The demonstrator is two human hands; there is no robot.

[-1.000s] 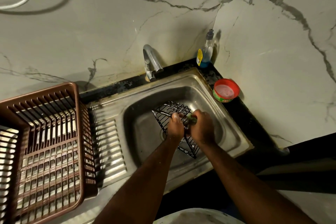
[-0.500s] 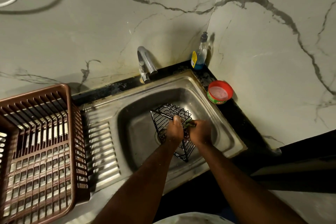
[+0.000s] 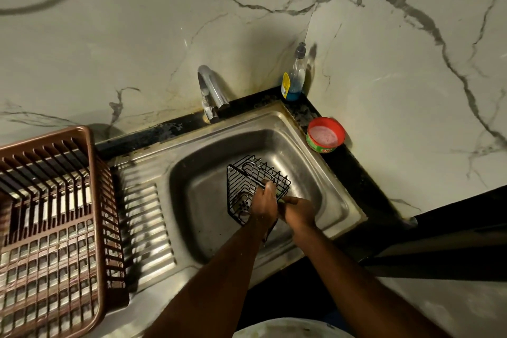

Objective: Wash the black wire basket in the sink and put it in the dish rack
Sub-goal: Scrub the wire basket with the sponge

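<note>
The black wire basket [image 3: 256, 181] is tipped up inside the sink [image 3: 208, 200]. The left hand [image 3: 264, 204] grips its wire edge. The right hand [image 3: 299, 211] is curled around something small and greenish, maybe a scrubber. Hold the basket tight, rub every wire, then rinse under the tap [image 3: 211, 90].

Left hand [image 3: 264, 204] grips wire basket [image 3: 248, 182] (over sink [image 3: 340, 200]).
</note>
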